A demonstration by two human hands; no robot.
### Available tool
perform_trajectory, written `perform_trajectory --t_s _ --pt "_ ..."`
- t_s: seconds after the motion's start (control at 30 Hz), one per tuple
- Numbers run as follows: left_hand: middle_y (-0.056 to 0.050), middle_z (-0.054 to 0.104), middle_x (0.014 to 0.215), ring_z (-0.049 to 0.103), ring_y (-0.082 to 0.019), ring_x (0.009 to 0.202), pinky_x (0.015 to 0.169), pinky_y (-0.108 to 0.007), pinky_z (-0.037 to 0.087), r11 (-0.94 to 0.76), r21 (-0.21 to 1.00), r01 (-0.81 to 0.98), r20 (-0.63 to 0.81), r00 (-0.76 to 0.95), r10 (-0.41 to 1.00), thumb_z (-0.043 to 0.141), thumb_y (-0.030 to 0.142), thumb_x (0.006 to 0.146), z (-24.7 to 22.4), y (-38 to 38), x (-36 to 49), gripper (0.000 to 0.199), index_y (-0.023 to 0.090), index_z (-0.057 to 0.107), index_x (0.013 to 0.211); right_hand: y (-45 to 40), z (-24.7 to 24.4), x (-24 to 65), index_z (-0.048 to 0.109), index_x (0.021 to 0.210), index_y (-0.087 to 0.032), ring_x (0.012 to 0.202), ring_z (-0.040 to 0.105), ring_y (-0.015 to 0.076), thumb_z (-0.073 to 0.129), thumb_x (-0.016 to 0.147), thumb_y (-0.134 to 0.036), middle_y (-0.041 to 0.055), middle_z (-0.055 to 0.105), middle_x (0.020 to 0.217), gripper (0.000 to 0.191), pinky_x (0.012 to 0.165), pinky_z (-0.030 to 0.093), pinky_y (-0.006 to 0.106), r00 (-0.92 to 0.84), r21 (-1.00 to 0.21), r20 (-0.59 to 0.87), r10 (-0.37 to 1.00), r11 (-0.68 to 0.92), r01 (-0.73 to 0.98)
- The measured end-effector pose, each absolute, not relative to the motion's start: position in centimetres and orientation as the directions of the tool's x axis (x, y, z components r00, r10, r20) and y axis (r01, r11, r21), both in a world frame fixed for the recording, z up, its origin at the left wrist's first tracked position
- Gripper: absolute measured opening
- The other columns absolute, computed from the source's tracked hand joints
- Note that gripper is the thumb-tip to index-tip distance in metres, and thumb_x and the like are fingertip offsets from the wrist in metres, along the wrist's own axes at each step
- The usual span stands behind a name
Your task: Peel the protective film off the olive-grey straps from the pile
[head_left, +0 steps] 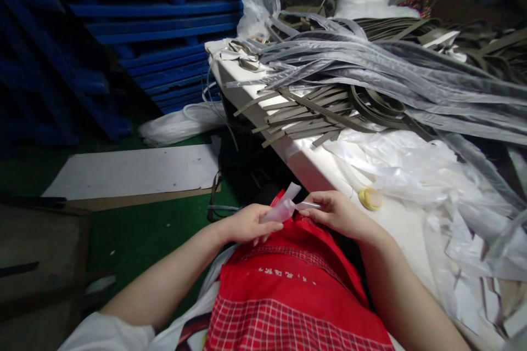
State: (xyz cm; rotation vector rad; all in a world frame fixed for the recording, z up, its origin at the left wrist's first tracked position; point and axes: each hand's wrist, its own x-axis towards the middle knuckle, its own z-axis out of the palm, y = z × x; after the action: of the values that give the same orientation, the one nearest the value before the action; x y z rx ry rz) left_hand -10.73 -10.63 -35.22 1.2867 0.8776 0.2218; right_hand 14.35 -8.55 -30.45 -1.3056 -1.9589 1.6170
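A translucent whitish plastic strip (284, 210) is held between my two hands, above the red apron (284, 263). My left hand (251, 223) grips its wider folded part, the thumb lying along it. Close beside it, my right hand (325, 210) pinches a narrow, twisted end of the strip between thumb and fingers. One flat end of the strip sticks up between the hands. A yellow tape roll (370, 198) lies on the white table (321, 167), just right of my right hand.
Long clear plastic strips (349, 60) and dark grey-green strips (325, 107) are heaped on the table, with crumpled white plastic (403, 164) nearer. Blue pallets (164, 27) are stacked at the back left. A white board (135, 170) lies on the green floor.
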Motion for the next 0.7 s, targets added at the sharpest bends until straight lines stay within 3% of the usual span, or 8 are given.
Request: perform_trajectory --t_s 0.1,0.23,0.3,0.37,0.47,0.6,0.7 --pt "0.005 0.052 0.053 0.042 -0.006 0.035 0.035 -0.016 0.03 0.398 0.899 0.183 -0.408 0.678 0.611 0.037 0.077 0.086 -35.4 -10.8 -10.1 0.072 0.011 0.064 0.098 -8.7 -30.2 14.5 0.068 0.086 -0.014 0.072 0.058 0.0152 0.061 0.087 -0.047 0.003 0.067 0.079 0.034 0.064 0.046 0.024 -0.551 -0.886 -0.311 0.774 -0.027 0.462" --pt "0.004 0.053 0.05 0.036 -0.005 0.03 0.033 -0.018 0.023 0.418 0.894 0.162 -0.424 0.611 0.668 0.031 0.07 0.093 -35.9 -10.8 -9.6 0.07 0.01 0.065 0.101 -8.9 -29.6 15.2 0.068 0.081 -0.014 0.064 0.056 0.0134 0.054 0.09 -0.055 0.002 0.063 0.07 0.045 0.06 0.044 0.023 -0.506 -0.898 -0.281 0.816 -0.038 0.437" --pt "0.0 0.06 0.057 0.044 -0.007 0.036 0.038 -0.019 0.032 0.364 0.919 0.15 -0.379 0.589 0.714 0.029 0.067 0.095 -36.1 -10.3 -9.7 0.068 0.01 0.065 0.101 -8.9 -29.4 15.5 0.067 0.074 -0.014 0.056 0.052 0.0127 0.039 0.095 -0.061 0.002 0.059 0.06 0.059 0.054 0.041 0.024 -0.442 -0.908 -0.282 0.852 -0.089 0.409" --pt "-0.006 0.069 0.076 0.06 -0.011 0.057 0.056 -0.023 0.047 0.232 0.965 0.123 -0.261 0.542 0.799 0.037 0.062 0.096 -36.0 -9.4 -10.0 0.06 0.01 0.065 0.105 -8.9 -29.3 15.4 0.067 0.067 -0.014 0.049 0.048 0.0116 0.033 0.096 -0.063 0.002 0.057 0.055 0.066 0.049 0.038 0.024 -0.406 -0.914 -0.29 0.867 -0.126 0.386" --pt "-0.01 0.07 0.096 0.066 -0.018 0.086 0.085 -0.032 0.05 0.062 0.994 0.09 -0.097 0.466 0.88 0.051 0.054 0.094 -34.9 -7.2 -10.8 0.05 0.01 0.065 0.114 -8.7 -28.7 14.6 0.068 0.067 -0.014 0.049 0.047 0.0102 0.048 0.091 -0.06 0.0014 0.059 0.057 0.056 0.049 0.037 0.023 -0.504 -0.919 -0.293 0.812 -0.094 0.383" --pt "-0.012 0.071 0.096 0.067 -0.02 0.09 0.088 -0.035 0.051 0.142 0.989 -0.035 -0.1 0.548 0.831 0.056 0.052 0.092 -32.4 -4.9 -11.3 0.05 0.008 0.066 0.114 -8.3 -27.8 12.6 0.07 0.091 -0.013 0.065 0.057 0.0135 0.06 0.087 -0.05 0.0038 0.068 0.076 0.038 0.06 0.045 0.024 -0.56 -0.94 -0.222 0.798 -0.023 0.34" --pt "-0.013 0.073 0.098 0.067 -0.021 0.093 0.09 -0.036 0.05 0.158 0.986 -0.046 -0.1 0.59 0.801 0.058 0.049 0.092 -31.2 -4.2 -11.0 0.046 0.008 0.069 0.109 -7.8 -28.1 11.4 0.069 0.1 -0.014 0.063 0.055 0.0127 0.063 0.085 -0.046 0.0042 0.068 0.08 0.036 0.057 0.043 0.023 -0.489 -0.943 -0.165 0.857 0.008 0.332"
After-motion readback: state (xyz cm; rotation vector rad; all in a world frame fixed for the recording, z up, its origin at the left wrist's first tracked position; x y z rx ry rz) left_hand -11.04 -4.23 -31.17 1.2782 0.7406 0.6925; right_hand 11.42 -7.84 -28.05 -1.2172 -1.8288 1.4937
